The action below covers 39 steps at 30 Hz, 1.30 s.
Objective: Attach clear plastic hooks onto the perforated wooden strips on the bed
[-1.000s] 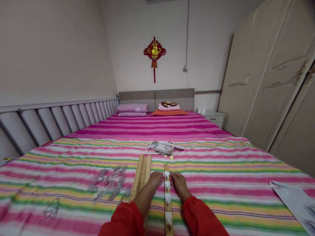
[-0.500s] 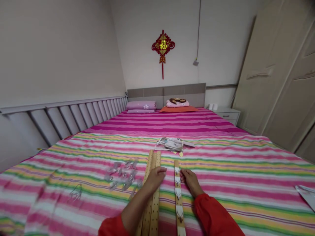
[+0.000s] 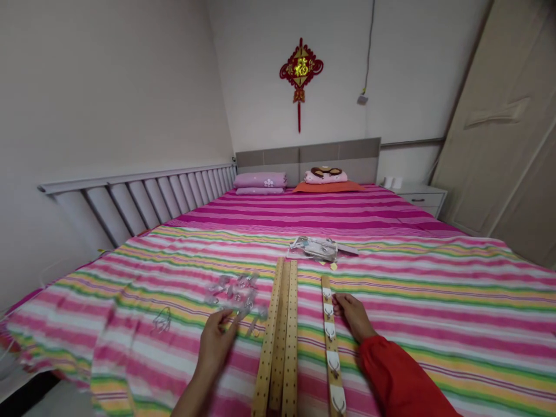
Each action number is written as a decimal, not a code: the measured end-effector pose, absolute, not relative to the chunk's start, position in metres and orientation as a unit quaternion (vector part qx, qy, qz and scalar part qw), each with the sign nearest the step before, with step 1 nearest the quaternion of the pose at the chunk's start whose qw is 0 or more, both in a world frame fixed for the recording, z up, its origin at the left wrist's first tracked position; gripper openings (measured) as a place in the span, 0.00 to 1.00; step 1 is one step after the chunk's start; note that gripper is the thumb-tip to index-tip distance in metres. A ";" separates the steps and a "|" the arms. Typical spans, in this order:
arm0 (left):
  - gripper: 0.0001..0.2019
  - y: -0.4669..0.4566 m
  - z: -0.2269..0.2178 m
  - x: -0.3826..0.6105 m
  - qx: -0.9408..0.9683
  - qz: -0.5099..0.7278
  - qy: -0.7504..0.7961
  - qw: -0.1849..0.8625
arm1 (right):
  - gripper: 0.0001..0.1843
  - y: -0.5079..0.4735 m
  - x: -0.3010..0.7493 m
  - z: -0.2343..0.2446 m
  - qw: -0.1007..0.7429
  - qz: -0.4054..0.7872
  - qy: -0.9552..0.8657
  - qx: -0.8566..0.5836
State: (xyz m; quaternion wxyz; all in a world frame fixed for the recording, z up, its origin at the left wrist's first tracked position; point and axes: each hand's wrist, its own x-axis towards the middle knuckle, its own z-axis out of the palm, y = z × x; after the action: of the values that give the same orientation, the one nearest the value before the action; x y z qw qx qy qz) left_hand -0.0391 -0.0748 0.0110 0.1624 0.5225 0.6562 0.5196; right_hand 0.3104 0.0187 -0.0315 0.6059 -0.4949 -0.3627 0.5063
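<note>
Small clear plastic packets (image 3: 237,292) with shiny metal pieces inside lie scattered on the striped bedspread. At their near edge is my left hand (image 3: 217,336), thumb and fingers apart; whether a fingertip touches a packet I cannot tell. A narrow wooden strip (image 3: 325,315) carrying several white hooks (image 3: 330,331) in a row lies lengthwise before me. My right hand (image 3: 354,315) is at the strip's right edge beside the farthest hook, its fingers curled in a pinch against it. Between the hands lie long wooden strips with holes (image 3: 280,347), side by side.
Beyond the strips lies a clear bag with flat pieces (image 3: 317,249), with small yellow bits (image 3: 333,266) near it. A thin loop of clear material (image 3: 161,319) is at the left. Folded bedding (image 3: 260,182) rests by the headboard (image 3: 269,159); a radiator (image 3: 165,191) lines the left wall.
My left hand has moved left, from over the wooden strips to the plastic packets. My right hand stays beside the hook strip. The view has shifted, showing another hook at the near end.
</note>
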 end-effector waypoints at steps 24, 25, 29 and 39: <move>0.19 -0.081 0.051 0.007 0.312 0.553 0.582 0.508 | 0.14 0.007 0.313 -0.020 0.629 0.559 -0.298 -0.452; 0.19 -0.080 0.057 0.014 0.294 0.558 0.559 0.538 | 0.14 0.005 0.312 -0.018 0.627 0.561 -0.297 -0.451; 0.14 -0.072 0.073 0.049 0.244 0.556 0.481 0.632 | 0.12 -0.008 0.301 0.000 0.614 0.571 -0.313 -0.445; 0.13 -0.025 0.057 0.139 0.244 0.529 0.453 0.675 | 0.20 -0.020 0.279 0.043 0.583 0.605 -0.379 -0.388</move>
State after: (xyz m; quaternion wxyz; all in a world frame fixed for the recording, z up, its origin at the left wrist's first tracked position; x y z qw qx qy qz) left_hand 0.1392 -0.0254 0.0568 0.6751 0.2436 0.4533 0.5286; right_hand 0.2790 -0.0205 0.0431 0.5828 -0.3884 -0.3786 0.6051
